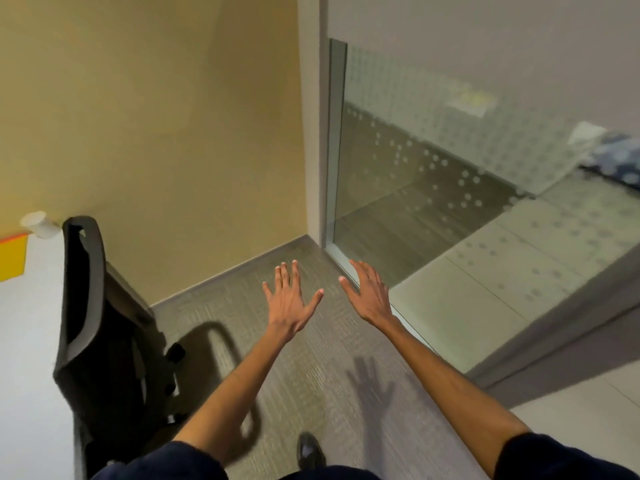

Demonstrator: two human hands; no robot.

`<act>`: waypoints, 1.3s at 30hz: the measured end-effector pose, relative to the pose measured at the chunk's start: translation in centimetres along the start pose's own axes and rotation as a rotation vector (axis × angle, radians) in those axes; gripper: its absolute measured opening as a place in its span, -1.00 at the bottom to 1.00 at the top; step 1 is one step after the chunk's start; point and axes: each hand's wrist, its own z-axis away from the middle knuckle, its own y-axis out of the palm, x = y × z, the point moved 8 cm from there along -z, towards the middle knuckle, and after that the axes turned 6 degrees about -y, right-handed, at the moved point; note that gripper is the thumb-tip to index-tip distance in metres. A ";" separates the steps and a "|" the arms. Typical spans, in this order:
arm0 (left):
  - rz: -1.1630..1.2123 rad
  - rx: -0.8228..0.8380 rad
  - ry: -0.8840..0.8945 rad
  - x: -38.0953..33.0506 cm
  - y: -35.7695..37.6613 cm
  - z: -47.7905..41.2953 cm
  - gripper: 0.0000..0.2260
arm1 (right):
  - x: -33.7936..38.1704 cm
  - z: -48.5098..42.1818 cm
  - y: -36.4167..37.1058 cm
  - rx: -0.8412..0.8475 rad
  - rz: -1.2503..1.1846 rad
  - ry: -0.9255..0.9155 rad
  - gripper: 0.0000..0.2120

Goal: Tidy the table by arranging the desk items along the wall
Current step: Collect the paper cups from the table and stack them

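1. Both bare arms reach forward over the grey carpeted floor (311, 375), and dark short sleeves show at the bottom edge of the view.
2. The left hand (287, 299) is spread flat with its fingers splayed wide, back of the hand up. It holds nothing and touches nothing.
3. The right hand (369, 296) is likewise open and empty, fingers stretched towards 12 o'clock. It hangs just beside the left hand, at its 3 o'clock, and the two do not touch.
4. The white table top (24, 341) lies far off at 9 o'clock of the hands, running along the left edge of the view.
5. On that table, at 10 o'clock of the hands, a small white paper cup (40, 224) stands close to the tan painted wall (156, 133).
6. Just below the cup, at the far left edge, lies a yellow sheet with an orange strip along its top (12, 256). What it is cannot be told.
7. A black office chair with a curved grey-edged backrest (86, 306) stands between the table and the hands, its back towards the camera.
8. At 1 to 3 o'clock a tall glass panel with a frosted dot pattern (433, 168) meets the floor, and pale floor tiles (519, 254) show beyond it.
9. A dark shoe (310, 450) shows on the carpet at 6 o'clock, between the forearms.
10. The right hand's shadow falls on the carpet below the right forearm.
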 end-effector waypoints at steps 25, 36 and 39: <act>0.014 -0.108 -0.427 17.2 -7.8 -27.8 -0.17 | 15.4 -36.7 11.7 0.215 -0.056 -0.265 -0.42; 0.018 -0.145 -0.671 22.9 -11.5 -35.1 -0.17 | 22.2 -49.5 16.3 0.379 -0.022 -0.435 -0.49; 0.029 -0.161 -0.734 25.0 -12.4 -36.2 -0.17 | 24.3 -51.2 18.7 0.438 -0.022 -0.460 -0.49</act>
